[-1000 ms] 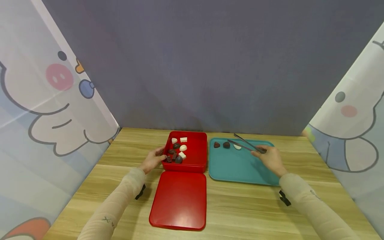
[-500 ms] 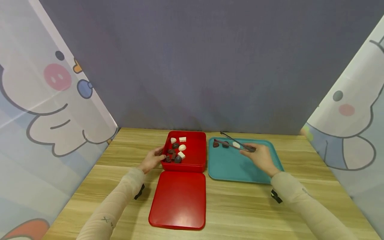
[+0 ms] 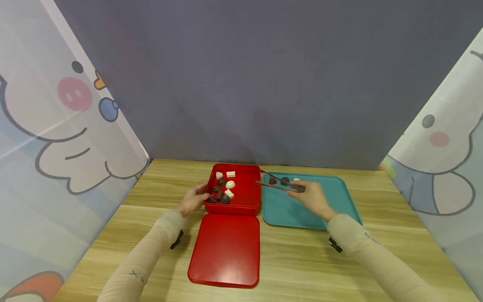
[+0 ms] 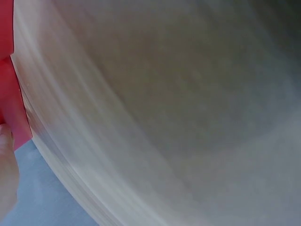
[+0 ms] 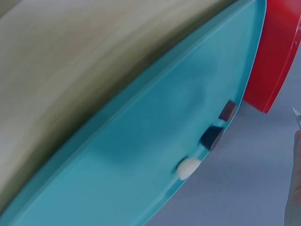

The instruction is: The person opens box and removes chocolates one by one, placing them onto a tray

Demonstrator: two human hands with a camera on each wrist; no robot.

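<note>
Pinching the left wall of the red box (image 3: 232, 211), my left hand (image 3: 191, 201) probably steadies it, while my right hand (image 3: 313, 197) grips the dark tongs (image 3: 272, 186), parted tips near the box's right rim. Chocolates (image 3: 230, 184) lie inside; three more line the far edge of the teal tray (image 3: 290, 209), set close perhaps for short reach.

Consists of a flat table (image 3: 294, 264) in light yellowish-brown wood grain, with streaks running left to right. Carries an open red box (image 3: 232, 211) upright on the far side, slightly left of centre. Carries a shallow teal tray (image 3: 298, 212), flat, rim up, with rounded corners, just to the right of the box. Carries a red lid (image 3: 224, 251), flat, immediately on the near side of the box and roughly aligned with it.
</note>
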